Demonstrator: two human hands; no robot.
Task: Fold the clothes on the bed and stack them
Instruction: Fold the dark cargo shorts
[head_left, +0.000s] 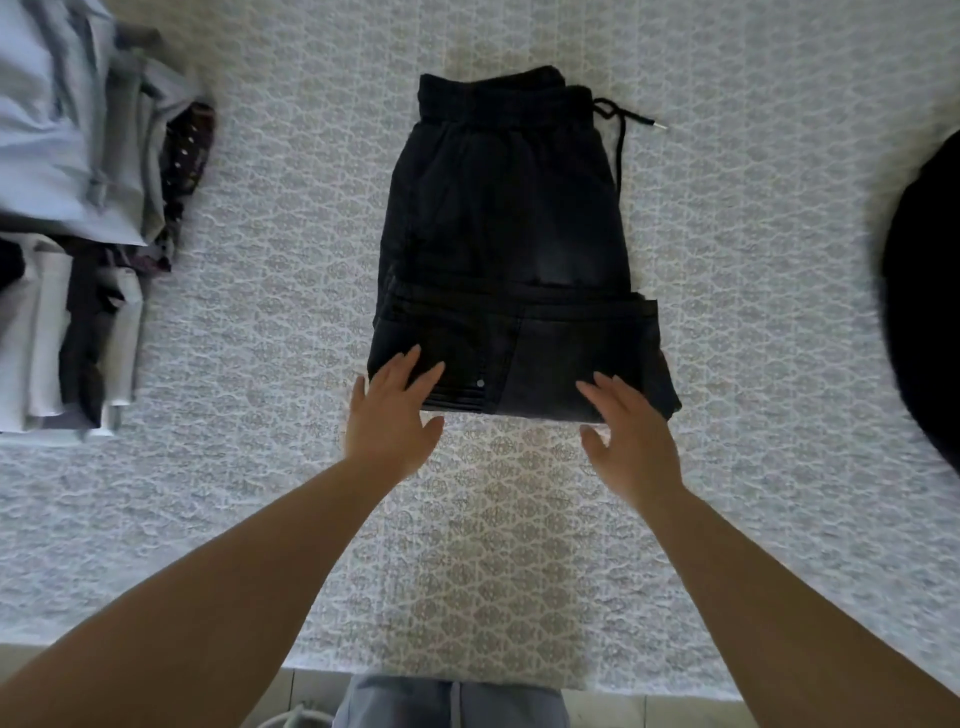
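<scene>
**On a patterned bedspread, folded black trousers are met by two flat hands**

At the near edge of the garment, the fingers of both hands are seen straight and spread, with nothing gripped. The left hand (390, 415) is laid with its fingertips over the near left corner of the folded black drawstring trousers (506, 249), the thumb held out toward the centre. The right hand (631, 441) is placed at the near right corner, its fingertips over the hem and its palm above the cover. Whether the fingers are pressed down on the cloth or merely held just over it cannot be told. Both bare forearms are extended from the bottom corners of the view.

The trousers are shown folded into a tall rectangle in the middle of the bed, the elastic waistband turned away from the person and a ribbed panel with a small metal stud lying nearest the hands. A black cord with a pale metal tip (631, 122) is trailed out from the waistband to the right.

The white-and-grey lace-patterned bedspread (753, 260) is spread under everything. At the left edge, a stack of folded clothes in pale blue, grey, white and dark maroon (78, 208) is set well apart from the trousers. At the far right, a dark rounded shape (924, 312) is cut off by the frame and cannot be identified.
</scene>
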